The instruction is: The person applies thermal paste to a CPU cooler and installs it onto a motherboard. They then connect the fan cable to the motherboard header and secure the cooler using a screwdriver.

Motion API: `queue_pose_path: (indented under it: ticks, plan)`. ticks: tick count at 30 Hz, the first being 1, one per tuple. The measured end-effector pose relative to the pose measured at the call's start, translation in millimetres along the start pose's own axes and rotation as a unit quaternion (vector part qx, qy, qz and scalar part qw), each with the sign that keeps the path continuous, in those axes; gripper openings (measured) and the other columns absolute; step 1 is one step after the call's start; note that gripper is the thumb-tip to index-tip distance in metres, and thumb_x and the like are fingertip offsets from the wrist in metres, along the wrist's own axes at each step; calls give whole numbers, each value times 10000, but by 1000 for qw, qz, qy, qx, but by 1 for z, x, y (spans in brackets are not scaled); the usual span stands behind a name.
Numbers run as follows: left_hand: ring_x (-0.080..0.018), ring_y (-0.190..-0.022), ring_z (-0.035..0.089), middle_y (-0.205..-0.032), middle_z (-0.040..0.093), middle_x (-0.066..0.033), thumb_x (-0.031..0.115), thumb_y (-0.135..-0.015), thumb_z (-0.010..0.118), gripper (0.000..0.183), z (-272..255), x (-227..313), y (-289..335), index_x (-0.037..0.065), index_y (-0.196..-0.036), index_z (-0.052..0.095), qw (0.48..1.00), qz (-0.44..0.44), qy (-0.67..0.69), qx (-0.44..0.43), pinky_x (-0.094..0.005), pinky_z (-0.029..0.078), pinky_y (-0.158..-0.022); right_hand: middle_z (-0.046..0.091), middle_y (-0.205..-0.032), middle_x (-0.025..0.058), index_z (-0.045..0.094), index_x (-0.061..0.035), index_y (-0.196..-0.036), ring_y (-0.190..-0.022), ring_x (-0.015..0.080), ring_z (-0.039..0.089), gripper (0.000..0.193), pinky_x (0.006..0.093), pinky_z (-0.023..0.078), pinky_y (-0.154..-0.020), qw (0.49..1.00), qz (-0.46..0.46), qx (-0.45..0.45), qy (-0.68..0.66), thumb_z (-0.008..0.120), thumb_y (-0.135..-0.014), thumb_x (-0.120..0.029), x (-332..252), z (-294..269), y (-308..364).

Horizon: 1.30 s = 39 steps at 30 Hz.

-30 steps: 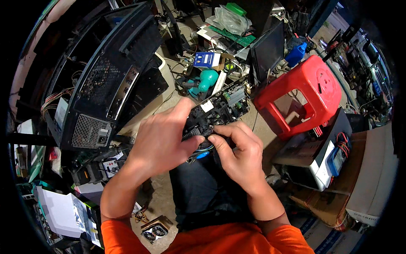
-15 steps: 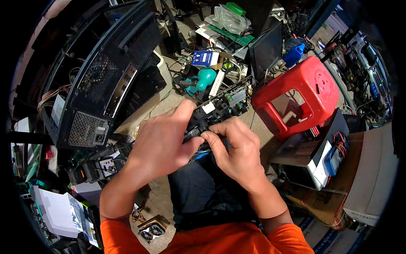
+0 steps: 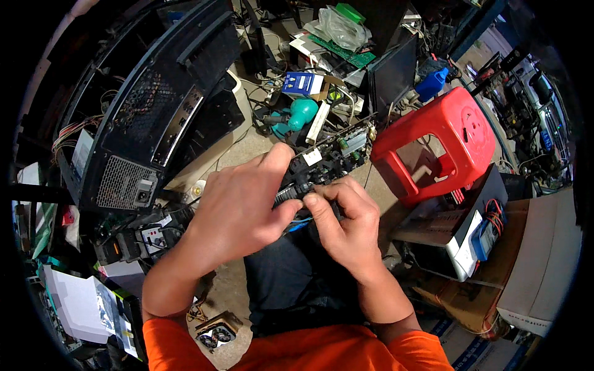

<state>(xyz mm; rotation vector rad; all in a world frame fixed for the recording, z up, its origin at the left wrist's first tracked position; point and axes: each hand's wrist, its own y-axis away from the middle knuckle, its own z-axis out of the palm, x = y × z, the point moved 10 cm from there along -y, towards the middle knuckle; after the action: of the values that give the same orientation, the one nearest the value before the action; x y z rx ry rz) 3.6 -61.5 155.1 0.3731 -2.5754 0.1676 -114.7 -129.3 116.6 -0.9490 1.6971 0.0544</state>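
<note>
A long black electronic assembly (image 3: 337, 154), with a board, a white label and silvery parts along it, slants up to the right above my lap. My left hand (image 3: 238, 198) is wrapped over its near left end, thumb along the lower edge. On the near side, my right hand (image 3: 348, 217) pinches with thumb and forefinger close to my left thumb. What lies between those right fingertips is too small to make out. Blue wires (image 3: 298, 224) show just under the assembly, by the two thumbs. My left palm hides part of its left end.
A black computer case (image 3: 139, 123) leans at the left. At the right stands a red plastic stool (image 3: 461, 133), with a blue meter (image 3: 486, 238) with red leads below it. Beyond the assembly are a teal lamp-shaped object (image 3: 302, 114) and a blue-and-white box (image 3: 300, 83).
The assembly has shifted slightly to the right in view, along with the surroundings. Both hands keep nearly the same hold, with the right fingertips moved a little.
</note>
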Motion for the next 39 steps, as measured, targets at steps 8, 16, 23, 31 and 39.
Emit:
queue_pose_path:
  ticks: [8, 16, 23, 31, 39]
  plan:
    - [-427, -825, 652, -855, 656, -199, 210, -798, 714, 432, 2, 0, 0, 30, -1100, 462, 1000, 16, 1, 12, -531, 485, -671, 603, -752, 121, 673, 17, -878, -654, 246, 610, 172, 340, 485, -584, 999, 28, -2, -16, 783, -805, -94, 3, 2, -2]
    - [-422, -807, 639, -851, 636, -201, 186, -752, 750, 500, 5, -8, 3, 7, -1159, 520, 1000, -17, 0, 4, -450, 487, -661, 579, -726, 120, 656, 3, -828, -630, 279, 586, 150, 365, 463, -556, 1000, 3, 9, 23, 775, -785, -77, -6, -1, -1]
    - [-406, -787, 647, -866, 643, -196, 180, -758, 755, 503, 5, -5, 4, 16, -1172, 521, 1000, 3, 14, 21, -443, 490, -647, 590, -737, 125, 662, 6, -839, -649, 295, 599, 146, 372, 474, -575, 1000, -4, 9, 25, 773, -783, -69, -8, -2, 1]
    - [-399, -803, 659, -872, 648, -189, 187, -760, 770, 507, 6, -6, 5, 30, -1175, 526, 1000, -6, -4, 17, -431, 505, -659, 602, -754, 126, 671, 2, -850, -672, 301, 605, 134, 370, 482, -597, 1000, -13, 19, 6, 773, -786, -55, -6, -2, 1]
    - [-242, -765, 669, -865, 658, -126, 119, -749, 796, 549, 0, -6, -2, 20, -1211, 517, 997, 9, 59, -40, -373, 518, -680, 603, -754, 122, 669, 1, -852, -652, 273, 609, 125, 359, 481, -575, 1000, -10, 16, 14, 766, -801, -59, -6, -2, -1]
